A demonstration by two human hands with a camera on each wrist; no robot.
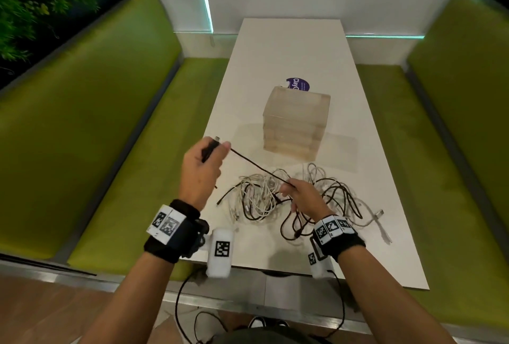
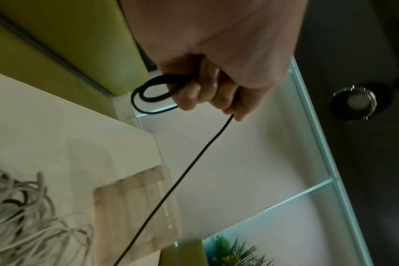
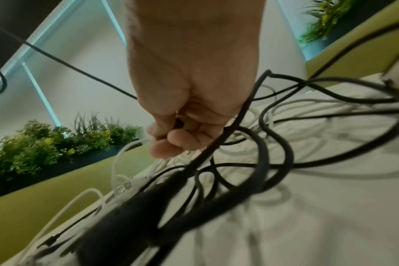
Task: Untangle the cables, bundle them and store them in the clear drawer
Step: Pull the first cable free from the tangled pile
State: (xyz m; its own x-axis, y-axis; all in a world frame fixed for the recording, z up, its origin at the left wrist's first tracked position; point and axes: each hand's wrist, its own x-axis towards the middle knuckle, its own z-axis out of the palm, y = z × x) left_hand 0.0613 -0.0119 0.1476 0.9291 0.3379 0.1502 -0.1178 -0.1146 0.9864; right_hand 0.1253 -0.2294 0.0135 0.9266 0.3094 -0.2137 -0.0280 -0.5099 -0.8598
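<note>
there, black cable (image 1: 259, 167) taut, slanting left-right

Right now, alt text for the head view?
Left hand grips a black cable pulled taut to the right hand, above tangled black and white cables on a white table; a clear drawer unit stands behind.

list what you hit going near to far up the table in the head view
right hand pinching the black cable → tangled cables → left hand → clear drawer unit → purple sticker
</note>
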